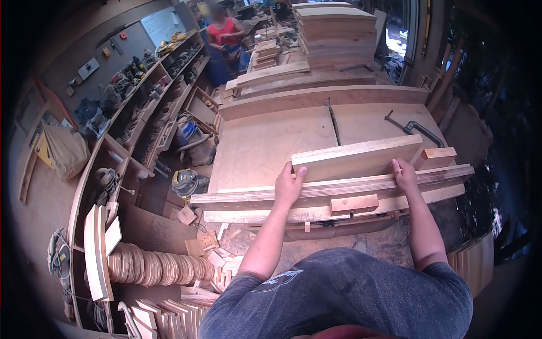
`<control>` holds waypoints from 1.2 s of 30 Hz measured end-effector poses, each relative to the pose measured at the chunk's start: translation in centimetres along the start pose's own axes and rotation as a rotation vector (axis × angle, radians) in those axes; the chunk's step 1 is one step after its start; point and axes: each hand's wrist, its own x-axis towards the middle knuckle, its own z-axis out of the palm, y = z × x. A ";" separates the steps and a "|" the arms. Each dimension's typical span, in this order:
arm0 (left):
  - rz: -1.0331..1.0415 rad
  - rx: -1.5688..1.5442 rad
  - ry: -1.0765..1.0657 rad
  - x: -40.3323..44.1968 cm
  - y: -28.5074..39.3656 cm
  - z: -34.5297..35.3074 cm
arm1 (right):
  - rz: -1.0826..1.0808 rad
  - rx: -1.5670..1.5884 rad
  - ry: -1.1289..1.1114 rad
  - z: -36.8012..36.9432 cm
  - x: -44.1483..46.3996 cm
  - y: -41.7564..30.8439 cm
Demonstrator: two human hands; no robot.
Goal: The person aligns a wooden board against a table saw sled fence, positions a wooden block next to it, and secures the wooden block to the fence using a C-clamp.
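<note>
One pale wooden board stands on edge over the wooden surface, just beyond the long laminated rail along its near side; the rail hides the board's lower edge, so whether it touches the surface cannot be told. The left hand grips the board's left end, thumb on the near face and the other fingers around the end. The right hand has its fingers closed at the lower right end, though some of them are hidden. Just right of the board, a short wooden block sits by the rail's far side, and another block is against the near side, between the forearms. Beyond the board, a dark slot runs toward the upright far fence, and a C-clamp lies to its right. Farther off rises a stack of boards, with a person in a red top to its left. On the left side, power tools line the shelving, and a row of rounded wooden pieces lies near.
</note>
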 end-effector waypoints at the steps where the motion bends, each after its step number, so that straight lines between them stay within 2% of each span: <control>1: 0.000 0.000 0.000 0.0 0.0 0.0 | 0.004 -0.001 -0.002 0.0 0.0 0.0; 10: 0.008 -0.033 0.018 0.0 -0.1 0.2 | -0.004 0.041 -0.004 0.1 -0.1 0.2; 12: 0.030 -0.054 0.035 -0.1 0.1 0.3 | -0.068 0.025 0.041 0.3 -0.1 0.5; 13: 0.055 -0.039 0.039 -0.2 0.3 0.2 | 0.033 0.014 -0.037 -0.5 -0.2 -0.7; 14: 0.003 -0.120 -0.016 -0.1 0.2 0.4 | -0.040 0.004 0.003 -0.5 -0.4 -0.1; 15: -0.032 -0.030 -0.010 -0.1 0.3 0.2 | -0.017 0.022 -0.001 -0.3 -0.2 -0.1; 18: -0.026 -0.068 -0.039 -0.1 -0.2 0.5 | 0.011 0.035 -0.002 -0.2 -0.2 0.1; 20: 0.056 -0.071 0.034 0.0 -0.3 0.7 | -0.006 0.042 -0.010 -0.3 -0.4 0.5; 36: -0.006 -0.008 0.014 0.0 -0.1 0.1 | -0.010 -0.015 -0.007 0.0 0.0 -0.3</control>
